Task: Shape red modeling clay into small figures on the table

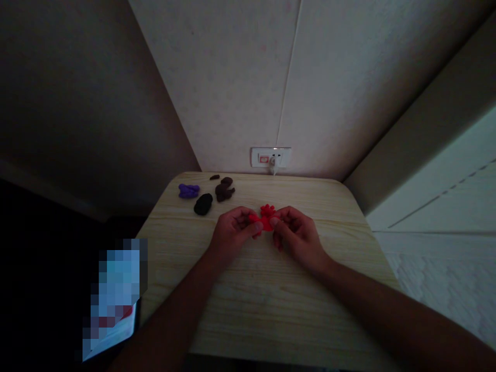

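Observation:
A piece of red modelling clay is held between my two hands, over the middle of the wooden table. Several small rounded lobes stick up along its far edge. My left hand pinches its left side between thumb and fingers. On the right side, my right hand grips it the same way, with the thumb on top. Parts of the clay are hidden behind my fingers. Beyond my left hand lie a black lump of clay, a dark brown lump and a purple lump.
A small brown strip lies near the table's back edge. The wooden table stands against a wall with a socket plate, where a plug sits. At the lower left is a lit screen, partly pixelated.

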A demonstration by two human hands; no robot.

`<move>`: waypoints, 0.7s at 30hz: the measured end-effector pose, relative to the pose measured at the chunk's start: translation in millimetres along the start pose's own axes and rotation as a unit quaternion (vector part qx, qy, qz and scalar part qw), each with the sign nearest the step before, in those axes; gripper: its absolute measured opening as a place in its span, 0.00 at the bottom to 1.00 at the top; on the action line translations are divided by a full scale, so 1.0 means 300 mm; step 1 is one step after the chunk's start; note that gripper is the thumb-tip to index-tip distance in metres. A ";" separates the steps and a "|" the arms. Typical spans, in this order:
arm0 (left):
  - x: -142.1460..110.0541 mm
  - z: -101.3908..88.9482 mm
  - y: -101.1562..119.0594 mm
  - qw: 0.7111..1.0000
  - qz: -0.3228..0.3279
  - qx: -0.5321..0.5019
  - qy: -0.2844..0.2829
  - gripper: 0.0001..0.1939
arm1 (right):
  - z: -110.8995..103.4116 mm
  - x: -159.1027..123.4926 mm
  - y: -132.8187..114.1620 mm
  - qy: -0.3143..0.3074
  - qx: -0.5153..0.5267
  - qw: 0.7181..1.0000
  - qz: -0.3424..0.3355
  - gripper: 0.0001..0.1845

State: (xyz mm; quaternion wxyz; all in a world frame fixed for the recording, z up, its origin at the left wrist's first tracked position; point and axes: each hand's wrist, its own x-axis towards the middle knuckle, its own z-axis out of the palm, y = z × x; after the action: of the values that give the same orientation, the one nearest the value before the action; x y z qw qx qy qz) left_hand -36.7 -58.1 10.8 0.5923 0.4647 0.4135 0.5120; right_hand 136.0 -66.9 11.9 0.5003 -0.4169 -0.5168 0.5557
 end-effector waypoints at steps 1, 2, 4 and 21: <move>0.001 0.001 0.001 1.000 0.000 0.000 0.000 0.14 | 0.002 -0.001 -0.002 0.000 0.001 1.000 0.002 0.19; 0.002 0.001 0.001 1.000 0.000 0.001 0.001 0.14 | 0.003 -0.001 -0.004 0.000 0.004 1.000 0.003 0.19; 0.004 -0.001 0.001 1.000 -0.002 0.000 -0.003 0.15 | 0.004 -0.002 -0.007 -0.001 0.006 1.000 0.005 0.19; 0.014 -0.008 -0.021 1.000 0.000 -0.005 0.024 0.15 | -0.018 -0.009 -0.007 -0.027 -0.099 0.987 -0.120 0.09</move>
State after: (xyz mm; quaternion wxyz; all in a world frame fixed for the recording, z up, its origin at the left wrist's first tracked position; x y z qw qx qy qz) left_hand -37.0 -54.0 4.0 0.5844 0.4492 0.4255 0.5251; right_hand 142.0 -68.8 13.2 0.5056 -0.3837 -0.6291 0.4487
